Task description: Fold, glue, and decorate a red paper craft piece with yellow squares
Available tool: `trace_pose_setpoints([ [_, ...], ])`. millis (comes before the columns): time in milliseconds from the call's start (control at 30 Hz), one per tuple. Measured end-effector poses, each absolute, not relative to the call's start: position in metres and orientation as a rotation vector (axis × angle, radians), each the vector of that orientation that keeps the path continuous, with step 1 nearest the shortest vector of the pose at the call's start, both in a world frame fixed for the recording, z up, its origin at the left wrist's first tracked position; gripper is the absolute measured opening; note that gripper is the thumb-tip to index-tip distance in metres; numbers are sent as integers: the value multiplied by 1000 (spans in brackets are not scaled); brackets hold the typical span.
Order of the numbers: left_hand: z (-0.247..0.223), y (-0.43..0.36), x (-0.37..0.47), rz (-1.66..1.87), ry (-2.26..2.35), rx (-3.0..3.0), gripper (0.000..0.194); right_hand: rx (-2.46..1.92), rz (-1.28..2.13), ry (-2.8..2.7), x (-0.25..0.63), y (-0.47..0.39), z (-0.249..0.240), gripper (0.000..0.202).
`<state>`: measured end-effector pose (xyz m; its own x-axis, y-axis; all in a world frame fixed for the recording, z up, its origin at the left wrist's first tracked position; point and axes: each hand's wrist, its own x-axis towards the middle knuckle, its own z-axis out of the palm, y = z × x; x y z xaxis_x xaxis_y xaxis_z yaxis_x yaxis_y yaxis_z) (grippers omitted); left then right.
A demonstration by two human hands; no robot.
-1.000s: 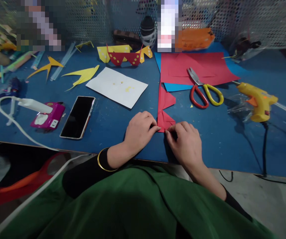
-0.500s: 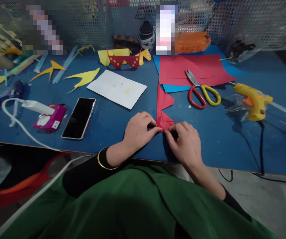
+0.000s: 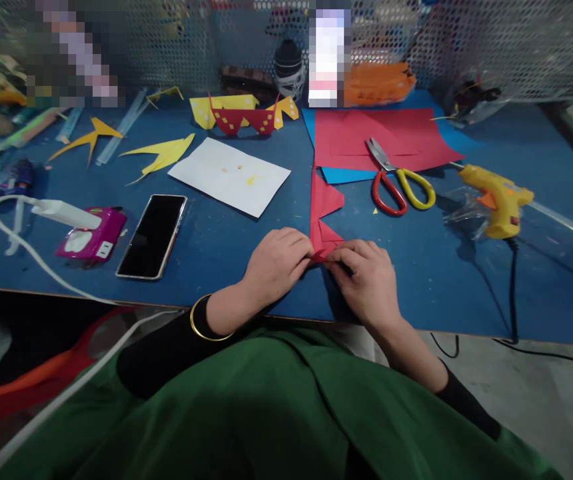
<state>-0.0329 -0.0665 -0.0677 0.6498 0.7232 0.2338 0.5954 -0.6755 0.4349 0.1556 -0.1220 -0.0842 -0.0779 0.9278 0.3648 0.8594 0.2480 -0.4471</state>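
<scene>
A red paper cut-out [image 3: 325, 200] with a zigzag right edge lies upright on the blue table, its near end folded. My left hand [image 3: 279, 263] is closed, pinching the near left corner of this paper. From the other side my right hand [image 3: 366, 273] grips the folded end between thumb and fingers, close to the left fingertips. The fingers partly hide the fold. Beyond the cut-out are red paper sheets [image 3: 356, 133] over a blue sheet [image 3: 349, 176]. Scissors [image 3: 389, 175] with one red and one yellow handle rest partly on those sheets.
A yellow glue gun [image 3: 499, 200] with a cord lies at right. Left are a phone [image 3: 151, 237], a magenta adapter [image 3: 94, 237] with a white plug, and white paper [image 3: 229, 177]. Red paper glasses [image 3: 244, 122] and yellow cut-outs [image 3: 161, 157] sit behind, before a perforated metal panel.
My left fingers have curled in more over the paper's near end, and my right fingers have closed further onto the fold. The whole view has shifted slightly.
</scene>
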Motion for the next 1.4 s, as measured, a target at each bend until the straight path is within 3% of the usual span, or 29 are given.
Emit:
trace_pose_setpoints([
  [1400,-69,-68,-20,694,1369,2246,14,-1873,39,-1855,147,-117,-84,28],
])
